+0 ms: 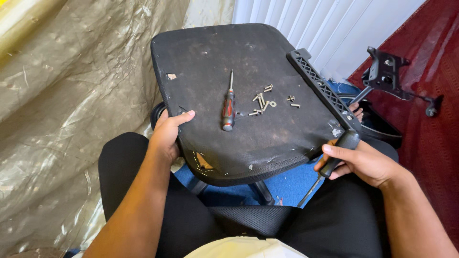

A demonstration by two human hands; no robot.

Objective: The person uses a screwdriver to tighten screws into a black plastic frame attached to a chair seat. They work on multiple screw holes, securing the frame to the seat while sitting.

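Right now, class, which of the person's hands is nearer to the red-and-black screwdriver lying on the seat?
Left. The left hand grips the seat edge beside the screwdriver; the right hand holds a black-handled tool farther away.

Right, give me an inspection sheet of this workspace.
Surface: worn black chair seat, fabric torn at the near edge.
Job's things: red-and-black screwdriver lying on the seat; loose screws beside it; black armrest bracket along the right edge.
Clutter: chair mechanism on the red carpet.
Hands: left hand grips the seat's left edge; right hand holds a black-handled tool.
Cables: nothing seen.
Surroundings: plastic sheeting, white blinds.
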